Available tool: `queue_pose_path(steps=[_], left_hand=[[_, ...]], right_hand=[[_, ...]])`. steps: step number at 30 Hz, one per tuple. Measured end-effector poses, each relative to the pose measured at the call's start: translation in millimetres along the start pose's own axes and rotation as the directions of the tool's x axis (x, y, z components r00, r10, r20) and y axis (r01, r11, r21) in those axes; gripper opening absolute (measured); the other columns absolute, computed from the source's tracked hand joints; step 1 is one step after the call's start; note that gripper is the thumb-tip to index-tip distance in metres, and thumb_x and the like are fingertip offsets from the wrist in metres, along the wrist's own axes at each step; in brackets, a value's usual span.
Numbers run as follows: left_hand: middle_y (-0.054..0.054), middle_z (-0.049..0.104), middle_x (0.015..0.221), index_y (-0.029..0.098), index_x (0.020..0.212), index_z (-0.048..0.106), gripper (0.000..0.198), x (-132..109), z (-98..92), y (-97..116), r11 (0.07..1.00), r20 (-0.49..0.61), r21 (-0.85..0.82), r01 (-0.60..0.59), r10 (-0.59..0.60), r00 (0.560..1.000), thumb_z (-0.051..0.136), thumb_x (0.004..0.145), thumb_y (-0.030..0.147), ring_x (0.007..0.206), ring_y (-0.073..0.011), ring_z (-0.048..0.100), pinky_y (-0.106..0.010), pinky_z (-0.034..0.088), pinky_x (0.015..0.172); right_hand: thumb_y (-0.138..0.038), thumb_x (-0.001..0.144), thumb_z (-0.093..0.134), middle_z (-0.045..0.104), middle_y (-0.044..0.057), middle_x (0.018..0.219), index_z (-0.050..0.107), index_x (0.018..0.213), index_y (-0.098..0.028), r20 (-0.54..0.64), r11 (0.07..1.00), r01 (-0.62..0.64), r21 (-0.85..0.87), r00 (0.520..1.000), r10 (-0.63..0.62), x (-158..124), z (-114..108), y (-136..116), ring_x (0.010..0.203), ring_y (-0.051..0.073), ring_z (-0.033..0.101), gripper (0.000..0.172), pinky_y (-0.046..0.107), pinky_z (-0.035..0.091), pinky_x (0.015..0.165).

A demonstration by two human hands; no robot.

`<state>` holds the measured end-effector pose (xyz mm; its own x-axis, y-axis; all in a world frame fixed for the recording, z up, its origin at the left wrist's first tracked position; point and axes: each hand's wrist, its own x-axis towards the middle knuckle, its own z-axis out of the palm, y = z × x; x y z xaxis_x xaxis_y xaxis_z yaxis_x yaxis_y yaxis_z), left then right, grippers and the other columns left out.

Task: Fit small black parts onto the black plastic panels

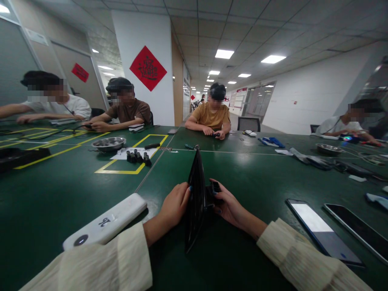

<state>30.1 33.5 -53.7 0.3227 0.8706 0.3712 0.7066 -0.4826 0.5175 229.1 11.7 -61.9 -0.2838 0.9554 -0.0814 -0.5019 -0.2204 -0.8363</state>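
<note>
A thin, glossy black panel (197,202) stands nearly edge-on above the green table. My left hand (175,205) grips its left side, thumb against the surface. On the panel's right side is a small black blocky piece (209,196), and my right hand (228,205) has its fingers closed around it. Whether this piece is fixed to the panel or just pressed against it, I cannot tell. The panel's right face is mostly hidden. Beside my left forearm lies a white oblong device (106,222) with handwritten marks.
Two phones (324,230) lie to the right. Several black cylindrical parts (138,157) and a metal bowl (108,143) are ahead on the left. Pliers (190,147) lie beyond the panel. Co-workers (212,115) sit around the green table (257,178); another metal bowl (329,149) is far right.
</note>
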Motion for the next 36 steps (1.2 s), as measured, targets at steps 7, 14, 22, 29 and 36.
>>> queue_pose_path(steps=[7,14,22,29,36], left_hand=[[-0.007,0.058,0.084,0.019,0.08,0.049,0.036,2.0,-2.3,1.5,0.999,0.006,-0.049,-0.005,0.005,1.0,0.023,0.09,0.041,0.083,-0.0219,0.055,-0.04,0.046,0.081],[-0.005,0.055,0.078,0.02,0.075,0.044,0.034,2.1,-5.2,6.0,0.995,-0.001,-0.1,0.02,-0.02,1.0,0.024,0.089,0.044,0.082,-0.0221,0.055,-0.039,0.046,0.077],[-0.005,0.054,0.078,0.021,0.075,0.043,0.033,1.4,-4.6,5.8,0.99,-0.02,-0.141,0.014,-0.017,1.0,0.026,0.089,0.045,0.082,-0.0214,0.055,-0.037,0.046,0.074],[-0.004,0.054,0.075,0.02,0.073,0.044,0.034,2.7,-1.8,2.0,0.994,-0.041,-0.111,0.001,-0.005,0.999,0.027,0.089,0.046,0.076,-0.0204,0.053,-0.035,0.045,0.07],[-0.004,0.054,0.074,0.02,0.072,0.043,0.034,4.1,-1.8,-1.2,0.996,-0.024,-0.091,-0.012,0.01,1.0,0.027,0.089,0.044,0.074,-0.0198,0.053,-0.034,0.043,0.068]], right_hand=[[-0.023,0.068,0.065,0.058,0.0,0.082,0.045,0.122,-0.029,-0.007,1.0,-0.003,-0.012,1.0,0.002,-1.1,0.7,0.0,0.057,0.009,0.051,0.058,0.018,0.032,0.044],[-0.024,0.07,0.064,0.058,0.0,0.083,0.042,0.124,-0.029,0.014,1.0,0.008,-0.018,1.0,-0.008,0.2,-0.9,1.3,0.057,0.009,0.052,0.059,0.018,0.032,0.044],[-0.025,0.069,0.066,0.059,0.0,0.084,0.041,0.125,-0.029,-0.001,1.0,0.003,-0.016,1.0,-0.003,-1.6,1.5,-0.8,0.057,0.008,0.052,0.062,0.017,0.034,0.044],[-0.025,0.07,0.066,0.059,0.0,0.089,0.042,0.125,-0.031,-0.004,1.0,0.002,-0.016,1.0,-0.002,-0.1,-2.1,2.1,0.059,0.009,0.054,0.061,0.018,0.038,0.045],[-0.026,0.07,0.067,0.06,0.0,0.088,0.041,0.126,-0.031,-0.005,1.0,-0.002,-0.015,1.0,0.002,-0.1,-0.1,1.6,0.058,0.009,0.054,0.062,0.017,0.038,0.045]])
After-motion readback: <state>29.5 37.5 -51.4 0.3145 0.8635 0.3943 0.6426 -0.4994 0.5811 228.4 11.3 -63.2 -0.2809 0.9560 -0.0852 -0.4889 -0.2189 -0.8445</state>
